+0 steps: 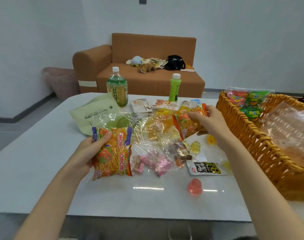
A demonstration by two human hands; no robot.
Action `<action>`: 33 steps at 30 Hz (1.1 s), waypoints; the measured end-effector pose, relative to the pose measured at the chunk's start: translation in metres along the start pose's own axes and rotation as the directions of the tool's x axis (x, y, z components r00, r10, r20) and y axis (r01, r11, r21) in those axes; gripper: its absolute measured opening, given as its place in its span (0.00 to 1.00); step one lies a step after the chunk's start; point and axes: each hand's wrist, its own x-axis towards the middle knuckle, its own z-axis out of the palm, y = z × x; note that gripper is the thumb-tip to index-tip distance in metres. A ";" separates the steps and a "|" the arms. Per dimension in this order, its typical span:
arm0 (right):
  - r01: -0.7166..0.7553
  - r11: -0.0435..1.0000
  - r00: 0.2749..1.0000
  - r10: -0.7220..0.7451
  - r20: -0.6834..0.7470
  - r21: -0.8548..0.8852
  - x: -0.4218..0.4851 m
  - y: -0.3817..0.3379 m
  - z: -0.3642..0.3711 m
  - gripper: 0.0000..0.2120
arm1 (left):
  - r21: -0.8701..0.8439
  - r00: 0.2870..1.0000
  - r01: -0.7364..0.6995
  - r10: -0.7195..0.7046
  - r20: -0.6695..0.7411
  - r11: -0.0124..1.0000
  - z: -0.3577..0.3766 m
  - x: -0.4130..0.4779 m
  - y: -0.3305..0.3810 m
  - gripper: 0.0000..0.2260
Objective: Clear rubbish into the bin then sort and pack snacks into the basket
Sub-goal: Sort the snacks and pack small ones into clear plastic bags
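Right hand point(205, 121) first: its fingers curl round the top end of an orange packet of snack sticks, the right-hand packet point(186, 126), held up over the middle of the table point(43, 153). The packet's long axis slants, top end toward the far right, bottom end dipping toward the near left. The left hand point(89, 150) is full too, thumb across the front and fingers behind a matching left-hand packet point(114, 153), with its long axis running near to far. Both packets are glossy and crinkly, orange with purple trim, and thin sticks show through the film. I'd judge them light and easy to crush.

Now the relation that matters. The wicker basket point(238, 129) sits at the table's right edge, directly right of the right hand, with its left wall just beside the knuckles. So the right hand is much the nearer, and the left has the whole spread to cross. Inside the basket, green and red packets point(248, 103) fill the far corner and clear film point(286, 130) lines the rest. It looks like a short swing rightward over the rim.

Between the hands lie loose clear wrappers point(130, 118), a bag of pink sweets point(158, 163), a black-and-white sachet point(206, 168) and a pink jelly cup point(194, 187).
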 end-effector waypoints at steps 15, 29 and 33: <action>-0.443 0.853 0.874 0.343 0.345 0.275 -0.075 0.007 0.029 0.02 | -0.115 0.989 0.143 -0.139 0.049 0.983 -0.030 -0.048 -0.023 0.15; -0.502 0.744 0.858 0.361 0.367 0.442 -0.079 0.008 0.034 0.03 | -0.020 0.964 0.213 -0.207 0.168 0.977 -0.025 -0.051 -0.029 0.23; -0.609 0.594 0.768 0.276 0.578 0.526 -0.085 0.008 0.039 0.08 | -0.009 0.957 0.185 -0.178 0.228 0.983 -0.014 -0.054 -0.029 0.21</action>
